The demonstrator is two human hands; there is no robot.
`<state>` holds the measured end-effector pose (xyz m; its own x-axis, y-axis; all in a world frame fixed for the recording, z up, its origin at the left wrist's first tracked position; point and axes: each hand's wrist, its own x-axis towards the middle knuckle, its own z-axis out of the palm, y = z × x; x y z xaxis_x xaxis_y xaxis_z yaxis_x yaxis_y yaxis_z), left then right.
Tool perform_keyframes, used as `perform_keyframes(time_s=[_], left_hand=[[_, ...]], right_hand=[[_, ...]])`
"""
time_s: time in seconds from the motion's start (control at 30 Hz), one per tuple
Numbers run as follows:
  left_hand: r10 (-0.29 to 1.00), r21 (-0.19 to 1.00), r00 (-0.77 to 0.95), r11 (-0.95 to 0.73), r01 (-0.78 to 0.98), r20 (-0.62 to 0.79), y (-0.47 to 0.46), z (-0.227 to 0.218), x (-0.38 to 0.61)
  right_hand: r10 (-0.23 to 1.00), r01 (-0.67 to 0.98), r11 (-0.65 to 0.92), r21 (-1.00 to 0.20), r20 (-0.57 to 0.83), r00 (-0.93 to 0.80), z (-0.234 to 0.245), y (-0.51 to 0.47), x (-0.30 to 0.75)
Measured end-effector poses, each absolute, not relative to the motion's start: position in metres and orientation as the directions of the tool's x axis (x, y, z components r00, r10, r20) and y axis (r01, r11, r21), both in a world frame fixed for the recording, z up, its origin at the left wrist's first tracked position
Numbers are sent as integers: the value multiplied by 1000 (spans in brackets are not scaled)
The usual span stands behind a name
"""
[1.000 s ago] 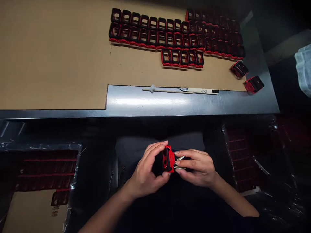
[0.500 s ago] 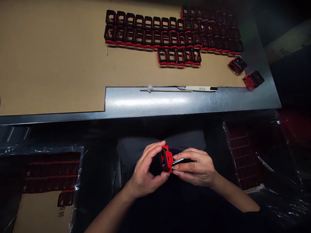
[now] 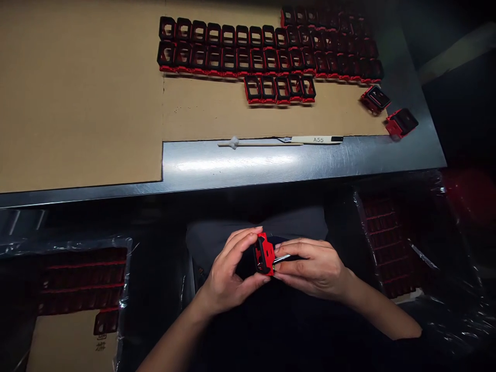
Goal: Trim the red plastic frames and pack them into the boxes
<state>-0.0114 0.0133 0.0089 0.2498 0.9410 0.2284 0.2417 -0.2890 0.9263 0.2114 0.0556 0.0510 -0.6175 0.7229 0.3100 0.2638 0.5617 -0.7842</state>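
My left hand grips a red-and-black plastic frame by its sides with fingers and thumb, low over my lap. My right hand meets it from the other side, pinching a thin silver metal piece against the frame's edge. Where the metal ends inside the frame is hidden by my fingers. Both hands are well below the steel table's front edge.
A steel table carries a cardboard sheet with rows of black-and-red frames. Two loose frames lie at its right end. An A55-labelled strip lies by the cardboard edge. Plastic-lined boxes of red-edged parts stand on both sides of me.
The silver piece now shows less beyond the frame, and my right hand has closed in toward it. The frame has turned slightly. The table has shifted up and left in view.
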Motion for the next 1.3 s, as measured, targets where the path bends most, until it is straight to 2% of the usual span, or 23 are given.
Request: perform_keyframes(time_s=[0.2, 0.43, 0.6, 0.7, 0.77, 0.83, 0.93, 1.0, 1.07, 1.17, 1.3], left_hand=[[930, 910, 267, -322, 261, 252, 14, 8, -15], [953, 943, 211, -259, 210, 215, 11, 7, -17], [985, 993, 124, -119, 5, 117, 0, -8, -12], [997, 979, 56, -38, -201, 50, -6, -15, -5], [999, 963, 40, -9, -268, 20, -6, -16, -3], [998, 973, 28, -49, -227, 57, -3, -13, -5], [979, 979, 26, -200, -24, 201, 4, -7, -11], [962, 955, 51, -273, 118, 268, 9, -3, -15], [947, 931, 45, -321, 174, 319, 12, -2, -16], [943, 944, -53, -327, 47, 329, 10, -6, -12], [982, 943, -174, -120, -309, 68, 0, -15, -5]], right_hand=[[698, 280, 567, -774, 271, -664, 57, 59, 209], [668, 308, 611, -729, 266, -695, 59, 57, 208], [692, 272, 608, -746, 329, -643, 54, 57, 201], [720, 219, 575, -788, 361, -593, 53, 64, 192], [706, 183, 578, -795, 375, -601, 55, 69, 188], [670, 150, 587, -796, 373, -642, 59, 75, 185], [634, 122, 582, -804, 354, -687, 62, 79, 185], [631, 114, 566, -816, 340, -698, 61, 80, 186], [654, 111, 529, -841, 320, -685, 57, 80, 187], [744, 133, 426, -895, 263, -615, 51, 79, 190], [858, 240, 346, -907, 202, -471, 48, 87, 200]])
